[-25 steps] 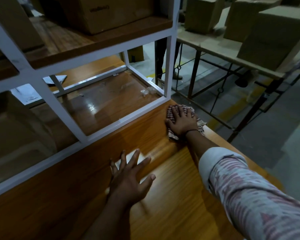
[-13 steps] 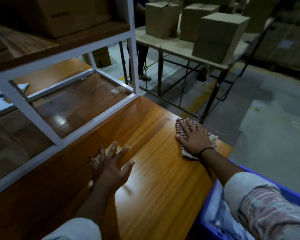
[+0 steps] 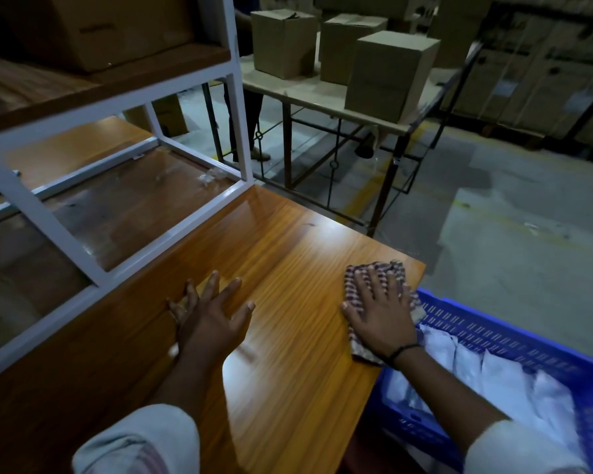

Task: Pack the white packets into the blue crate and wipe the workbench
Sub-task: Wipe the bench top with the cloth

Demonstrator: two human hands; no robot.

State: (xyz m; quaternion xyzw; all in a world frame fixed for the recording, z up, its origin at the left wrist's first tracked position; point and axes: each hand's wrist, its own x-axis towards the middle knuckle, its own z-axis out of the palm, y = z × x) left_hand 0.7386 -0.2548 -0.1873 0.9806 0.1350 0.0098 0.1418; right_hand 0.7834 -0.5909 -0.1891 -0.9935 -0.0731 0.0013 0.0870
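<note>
My right hand (image 3: pixel 379 313) lies flat with straight fingers on a checked cloth (image 3: pixel 374 268), pressing it onto the orange wooden workbench (image 3: pixel 288 254) near its right edge. My left hand (image 3: pixel 209 313) rests flat on the workbench with fingers spread, holding nothing. The blue crate (image 3: pixel 493 330) stands beside the bench at the lower right, below the tabletop's level. Several white packets (image 3: pixel 493 374) lie inside it, partly hidden by my right forearm.
A white metal shelf frame (image 3: pixel 172 234) stands on the bench's far left part, with a cardboard box (image 3: pixel 110 29) on its upper shelf. Beyond the bench, a table (image 3: pixel 308 87) carries several cardboard boxes (image 3: pixel 391 70). A person's legs (image 3: pixel 250 131) stand behind it. Grey floor lies to the right.
My right hand has slid the cloth along the bench from the shelf frame's corner toward me and the right edge. The view has swung right, bringing the blue crate with packets into sight.
</note>
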